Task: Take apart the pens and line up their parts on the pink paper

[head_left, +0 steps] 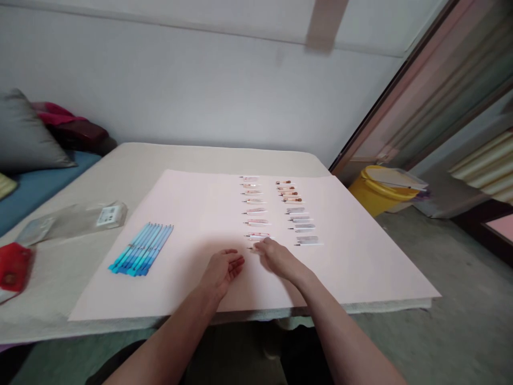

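In your right hand (276,258) the grip is pinched on a slim pen (251,248), below the frame's centre; your left hand (223,269), its grip apart, is just left. Blue pens (141,250) lie lower left.

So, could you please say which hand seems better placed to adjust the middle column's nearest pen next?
Probably the right hand: its fingers cover part of that pen, while the left hand is apart from it, to the left.
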`<state>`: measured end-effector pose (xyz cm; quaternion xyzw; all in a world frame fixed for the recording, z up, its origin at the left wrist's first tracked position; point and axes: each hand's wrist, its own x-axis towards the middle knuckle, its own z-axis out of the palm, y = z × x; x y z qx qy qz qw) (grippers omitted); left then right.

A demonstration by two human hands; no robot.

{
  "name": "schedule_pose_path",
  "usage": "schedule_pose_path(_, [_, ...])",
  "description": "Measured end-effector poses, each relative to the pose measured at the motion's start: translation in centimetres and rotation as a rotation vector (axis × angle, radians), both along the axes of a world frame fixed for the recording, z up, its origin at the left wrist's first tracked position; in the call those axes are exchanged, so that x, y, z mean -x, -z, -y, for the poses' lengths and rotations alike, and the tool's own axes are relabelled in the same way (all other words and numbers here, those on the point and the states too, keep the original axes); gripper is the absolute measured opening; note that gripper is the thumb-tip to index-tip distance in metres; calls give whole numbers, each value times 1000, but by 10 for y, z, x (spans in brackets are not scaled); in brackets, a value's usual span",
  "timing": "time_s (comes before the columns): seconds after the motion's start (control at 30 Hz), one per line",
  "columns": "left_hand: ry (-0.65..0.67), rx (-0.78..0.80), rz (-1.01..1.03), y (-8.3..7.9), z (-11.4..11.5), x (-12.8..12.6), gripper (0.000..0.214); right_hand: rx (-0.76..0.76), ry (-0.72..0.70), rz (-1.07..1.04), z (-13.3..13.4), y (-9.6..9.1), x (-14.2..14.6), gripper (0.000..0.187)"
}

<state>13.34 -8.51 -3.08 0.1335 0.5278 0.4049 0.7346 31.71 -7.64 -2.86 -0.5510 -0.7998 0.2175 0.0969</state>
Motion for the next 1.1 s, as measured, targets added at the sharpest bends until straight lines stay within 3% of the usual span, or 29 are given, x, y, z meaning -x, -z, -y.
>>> schedule_pose_path(0.33, [27, -11, 24, -2, -2, 2, 22, -121, -16, 267, -5, 4, 11, 21])
schedule_pose_path(0.6, [20, -21, 28, -5, -5, 5, 22, -148, 12, 274, -5, 7, 6, 20])
schedule_pose_path(0.87, [17, -21, 36, -7, -6, 6, 19, -114, 39, 264, -4, -8, -4, 22])
schedule_pose_path(1.1, [-7, -39, 44, -9, -11, 11, 17, -117, 147, 326, -3, -15, -11, 27])
